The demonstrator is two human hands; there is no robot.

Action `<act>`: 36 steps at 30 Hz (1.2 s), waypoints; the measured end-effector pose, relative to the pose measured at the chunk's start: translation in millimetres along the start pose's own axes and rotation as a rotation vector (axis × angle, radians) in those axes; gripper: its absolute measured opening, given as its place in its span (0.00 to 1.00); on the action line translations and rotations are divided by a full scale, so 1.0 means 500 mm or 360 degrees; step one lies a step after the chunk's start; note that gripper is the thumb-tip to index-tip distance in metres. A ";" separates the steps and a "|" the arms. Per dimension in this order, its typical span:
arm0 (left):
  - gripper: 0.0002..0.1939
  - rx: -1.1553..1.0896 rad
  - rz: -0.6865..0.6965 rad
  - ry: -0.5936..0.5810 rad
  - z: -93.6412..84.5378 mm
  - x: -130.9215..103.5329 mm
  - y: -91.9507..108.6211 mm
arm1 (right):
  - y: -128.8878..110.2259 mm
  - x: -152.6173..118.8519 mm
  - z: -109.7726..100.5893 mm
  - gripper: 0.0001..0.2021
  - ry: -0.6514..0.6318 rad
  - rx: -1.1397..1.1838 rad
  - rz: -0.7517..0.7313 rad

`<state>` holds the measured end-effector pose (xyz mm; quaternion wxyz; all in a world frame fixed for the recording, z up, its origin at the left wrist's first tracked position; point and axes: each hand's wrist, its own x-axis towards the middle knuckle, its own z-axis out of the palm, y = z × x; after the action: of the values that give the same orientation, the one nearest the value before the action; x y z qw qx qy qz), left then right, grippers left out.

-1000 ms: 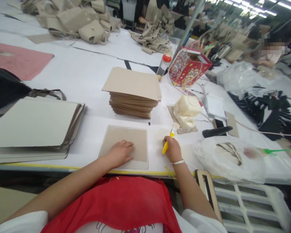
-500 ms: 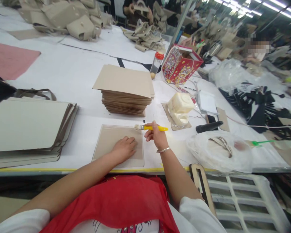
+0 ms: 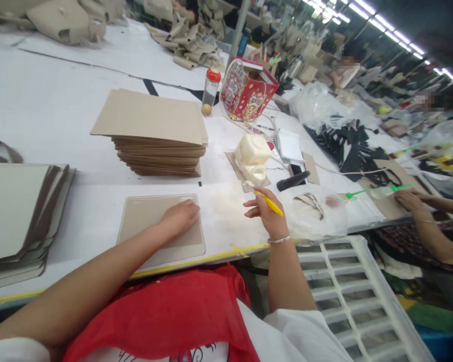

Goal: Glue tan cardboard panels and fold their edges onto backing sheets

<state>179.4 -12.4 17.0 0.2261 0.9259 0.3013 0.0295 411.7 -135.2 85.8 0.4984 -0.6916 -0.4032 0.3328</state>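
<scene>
Right hand (image 3: 269, 217) pinches brush (image 3: 273, 204) beside jug (image 3: 252, 152)
Left hand (image 3: 180, 217) on panel (image 3: 143, 215), grip I can't tell; upper-centre jar (image 3: 211, 89) holds something tan (image 3: 207, 108).

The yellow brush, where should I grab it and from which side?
Grip its yellow handle, I'd say from the near right side: it is slim and slants back that way, while the bristle end points away, toward the cream-coloured container. The right hand holds it by that handle.

One brush (image 3: 275, 206), one cream container (image 3: 253, 148) — plus one red-capped bottle (image 3: 211, 93), one patterned bag (image 3: 249, 91).
</scene>
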 end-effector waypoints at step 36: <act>0.16 -0.1390 -0.0896 0.0437 -0.065 -0.186 -0.144 | 0.068 0.011 0.224 0.13 -0.0176 -0.1123 -0.0741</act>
<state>58.2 -1.1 22.4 0.5477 0.6167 0.5244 0.2112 325.5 -89.1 21.4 0.2705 -0.6914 -0.6639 0.0895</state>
